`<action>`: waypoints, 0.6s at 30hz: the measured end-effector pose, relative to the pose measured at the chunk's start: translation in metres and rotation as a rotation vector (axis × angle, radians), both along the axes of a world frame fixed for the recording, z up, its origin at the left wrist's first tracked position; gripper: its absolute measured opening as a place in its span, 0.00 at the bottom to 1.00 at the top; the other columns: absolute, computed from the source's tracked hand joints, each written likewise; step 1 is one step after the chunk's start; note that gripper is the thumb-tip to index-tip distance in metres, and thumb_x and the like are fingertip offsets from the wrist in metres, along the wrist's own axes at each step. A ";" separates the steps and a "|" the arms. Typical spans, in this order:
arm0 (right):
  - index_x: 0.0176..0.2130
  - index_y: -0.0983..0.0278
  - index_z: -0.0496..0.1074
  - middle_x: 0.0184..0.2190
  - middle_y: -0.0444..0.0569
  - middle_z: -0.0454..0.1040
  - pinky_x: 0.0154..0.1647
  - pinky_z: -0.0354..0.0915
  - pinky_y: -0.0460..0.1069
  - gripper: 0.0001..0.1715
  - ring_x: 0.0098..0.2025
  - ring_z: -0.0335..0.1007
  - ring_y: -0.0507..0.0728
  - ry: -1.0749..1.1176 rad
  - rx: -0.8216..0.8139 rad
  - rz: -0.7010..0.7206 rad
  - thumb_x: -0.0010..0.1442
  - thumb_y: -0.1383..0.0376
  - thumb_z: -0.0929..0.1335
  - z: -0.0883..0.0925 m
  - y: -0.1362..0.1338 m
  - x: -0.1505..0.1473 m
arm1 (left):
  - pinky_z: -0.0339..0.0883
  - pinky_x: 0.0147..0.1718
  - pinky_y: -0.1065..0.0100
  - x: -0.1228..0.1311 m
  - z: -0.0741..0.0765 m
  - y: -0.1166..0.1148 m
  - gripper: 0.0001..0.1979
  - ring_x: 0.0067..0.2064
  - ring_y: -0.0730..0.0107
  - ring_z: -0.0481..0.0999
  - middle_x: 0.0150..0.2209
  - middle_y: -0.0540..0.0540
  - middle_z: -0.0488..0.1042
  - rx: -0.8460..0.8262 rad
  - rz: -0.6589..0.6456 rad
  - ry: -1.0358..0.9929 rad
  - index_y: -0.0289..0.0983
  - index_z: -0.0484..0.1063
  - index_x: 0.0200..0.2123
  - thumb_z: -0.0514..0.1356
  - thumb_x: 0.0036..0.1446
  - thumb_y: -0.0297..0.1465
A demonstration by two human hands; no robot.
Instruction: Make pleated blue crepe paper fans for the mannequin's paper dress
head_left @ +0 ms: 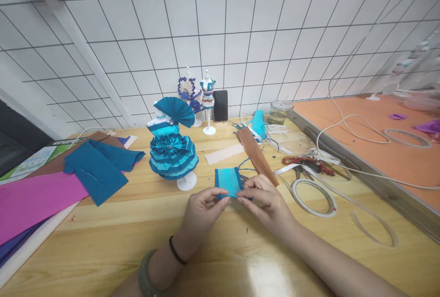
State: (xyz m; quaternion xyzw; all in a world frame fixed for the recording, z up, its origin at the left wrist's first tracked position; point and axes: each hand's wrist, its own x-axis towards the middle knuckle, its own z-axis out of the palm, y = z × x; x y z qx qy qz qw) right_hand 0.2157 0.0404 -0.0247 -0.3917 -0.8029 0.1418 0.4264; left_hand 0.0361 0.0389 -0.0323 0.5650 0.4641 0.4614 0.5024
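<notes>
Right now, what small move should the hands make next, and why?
Probably fold the pinched near edge into a narrow pleat: left hand and right hand both pinch the folded teal paper along its near edge, fingers almost meeting, and the paper dress nearby is built of such pleats.

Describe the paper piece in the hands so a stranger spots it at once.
On the wooden table, right of the mannequin in a blue dress, the left hand and right hand pinch a small paper piece. Unlike the plain dark-blue sheet nearby, it is striped turquoise and blue.
</notes>
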 end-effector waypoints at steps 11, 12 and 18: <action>0.37 0.61 0.74 0.29 0.49 0.69 0.33 0.62 0.51 0.09 0.34 0.63 0.55 0.000 -0.011 0.041 0.57 0.69 0.65 -0.001 -0.001 -0.002 | 0.67 0.25 0.75 0.001 0.006 -0.002 0.09 0.26 0.74 0.73 0.25 0.48 0.75 -0.029 -0.039 -0.030 0.34 0.72 0.32 0.62 0.44 0.30; 0.37 0.61 0.74 0.29 0.49 0.69 0.33 0.62 0.51 0.09 0.34 0.63 0.55 0.006 -0.004 0.039 0.57 0.69 0.65 -0.002 0.000 -0.002 | 0.67 0.26 0.75 0.001 0.006 -0.002 0.10 0.27 0.73 0.73 0.26 0.47 0.76 -0.043 -0.039 -0.042 0.34 0.71 0.33 0.63 0.44 0.30; 0.37 0.61 0.74 0.29 0.49 0.70 0.32 0.62 0.50 0.09 0.33 0.64 0.54 0.013 0.011 0.038 0.56 0.69 0.66 -0.004 0.003 0.002 | 0.69 0.27 0.73 -0.002 0.005 0.000 0.09 0.28 0.70 0.75 0.26 0.45 0.77 -0.079 -0.043 -0.041 0.33 0.72 0.30 0.63 0.43 0.32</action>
